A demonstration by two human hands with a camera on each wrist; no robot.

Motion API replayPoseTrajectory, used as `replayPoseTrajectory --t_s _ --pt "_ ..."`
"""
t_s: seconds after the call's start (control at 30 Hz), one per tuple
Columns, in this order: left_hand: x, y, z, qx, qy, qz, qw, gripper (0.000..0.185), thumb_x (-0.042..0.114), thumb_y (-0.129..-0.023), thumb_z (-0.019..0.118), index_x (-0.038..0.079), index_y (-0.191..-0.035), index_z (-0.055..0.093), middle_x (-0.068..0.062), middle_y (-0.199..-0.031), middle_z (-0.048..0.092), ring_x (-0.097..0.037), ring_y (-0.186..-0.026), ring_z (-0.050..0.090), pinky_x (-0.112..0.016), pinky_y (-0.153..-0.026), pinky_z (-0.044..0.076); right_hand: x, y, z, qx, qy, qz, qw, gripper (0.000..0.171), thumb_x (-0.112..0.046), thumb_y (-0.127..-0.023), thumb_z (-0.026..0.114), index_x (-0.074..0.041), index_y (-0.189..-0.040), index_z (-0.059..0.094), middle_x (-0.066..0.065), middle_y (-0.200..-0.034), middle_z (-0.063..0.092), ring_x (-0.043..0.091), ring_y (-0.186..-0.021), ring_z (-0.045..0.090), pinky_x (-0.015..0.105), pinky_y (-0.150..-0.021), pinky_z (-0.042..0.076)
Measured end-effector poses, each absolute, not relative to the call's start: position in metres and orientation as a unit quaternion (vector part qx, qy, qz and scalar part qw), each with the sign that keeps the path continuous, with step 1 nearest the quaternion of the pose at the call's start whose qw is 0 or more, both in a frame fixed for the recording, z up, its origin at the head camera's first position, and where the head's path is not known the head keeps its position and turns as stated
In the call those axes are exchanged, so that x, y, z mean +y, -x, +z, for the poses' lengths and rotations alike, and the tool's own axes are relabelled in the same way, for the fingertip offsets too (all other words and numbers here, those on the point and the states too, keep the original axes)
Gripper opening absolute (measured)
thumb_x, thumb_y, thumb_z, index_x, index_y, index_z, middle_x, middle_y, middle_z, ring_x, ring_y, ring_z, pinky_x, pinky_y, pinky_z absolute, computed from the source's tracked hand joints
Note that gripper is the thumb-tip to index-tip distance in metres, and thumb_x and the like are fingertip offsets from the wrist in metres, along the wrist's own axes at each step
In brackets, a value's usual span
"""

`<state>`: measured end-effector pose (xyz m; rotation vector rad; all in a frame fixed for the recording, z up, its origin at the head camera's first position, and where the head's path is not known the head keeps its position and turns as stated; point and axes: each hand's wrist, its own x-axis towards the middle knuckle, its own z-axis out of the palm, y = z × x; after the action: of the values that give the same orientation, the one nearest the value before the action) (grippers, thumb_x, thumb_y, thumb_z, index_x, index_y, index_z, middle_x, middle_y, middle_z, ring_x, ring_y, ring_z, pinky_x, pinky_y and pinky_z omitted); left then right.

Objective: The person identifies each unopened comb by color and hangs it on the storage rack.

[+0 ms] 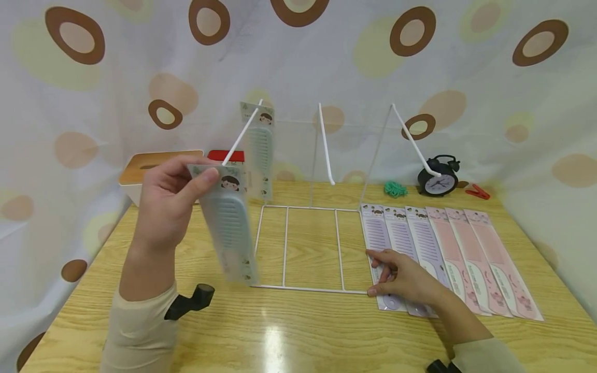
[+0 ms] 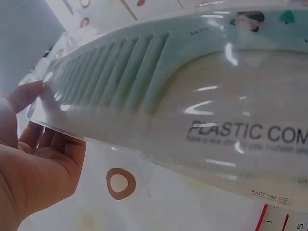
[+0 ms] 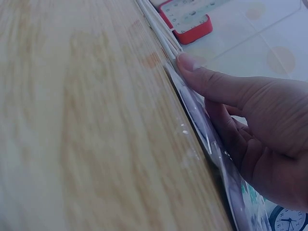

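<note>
My left hand [image 1: 179, 199] is raised over the table's left side and pinches the top of a green comb pack [image 1: 230, 228], which hangs tilted with its top at the tip of the left hook [image 1: 242, 134] of a white wire rack [image 1: 298, 248]. In the left wrist view the green comb pack [image 2: 168, 96] fills the frame above my left hand [image 2: 38, 159]. A second green comb pack [image 1: 260, 155] hangs further back on that hook. My right hand [image 1: 401, 277] lies on the leftmost purple comb pack [image 1: 380, 238], thumb at its edge [image 3: 202, 130], fingers [image 3: 260, 144] curled on it.
Purple and pink comb packs [image 1: 485, 259] lie side by side right of the rack. At the back stand a wooden tissue box [image 1: 149, 168], a red box [image 1: 226, 155], green rubber bands [image 1: 395, 189], a black alarm clock [image 1: 438, 178] and a red clip [image 1: 477, 192]. A dotted curtain surrounds the table [image 1: 303, 331].
</note>
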<state>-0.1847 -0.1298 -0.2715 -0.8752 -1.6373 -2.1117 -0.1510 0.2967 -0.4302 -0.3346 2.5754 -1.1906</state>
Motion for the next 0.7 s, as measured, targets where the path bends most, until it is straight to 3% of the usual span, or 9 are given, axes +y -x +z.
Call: replayPoseTrajectory --t_s 0.33,0.7 --pt "-0.134 0.195 -0.275 -0.651 0.240 -0.702 0.158 0.012 0.010 -0.093 0.070 0.015 -0.103 0.075 0.005 -0.081 0.068 -0.012 -0.078 0.058 -0.024 -0.068 0.046 0.296 0.150 -0.431 0.892 0.120 -0.413 0.141 0.095 -0.031 -0.073 0.089 0.000 -0.150 0.042 0.009 -0.114 0.055 0.009 -0.076 0.059 0.023 -0.063 0.051" --pt "-0.136 0.194 -0.277 -0.640 0.270 -0.709 0.124 0.011 0.016 -0.094 0.069 0.014 -0.104 0.074 0.001 -0.089 0.067 -0.014 -0.080 0.064 -0.024 -0.069 0.053 0.292 0.149 -0.429 0.911 0.145 -0.370 0.106 0.083 -0.032 -0.081 0.084 0.001 -0.147 0.046 0.006 -0.109 0.056 0.003 -0.073 0.056 0.021 -0.063 0.048"
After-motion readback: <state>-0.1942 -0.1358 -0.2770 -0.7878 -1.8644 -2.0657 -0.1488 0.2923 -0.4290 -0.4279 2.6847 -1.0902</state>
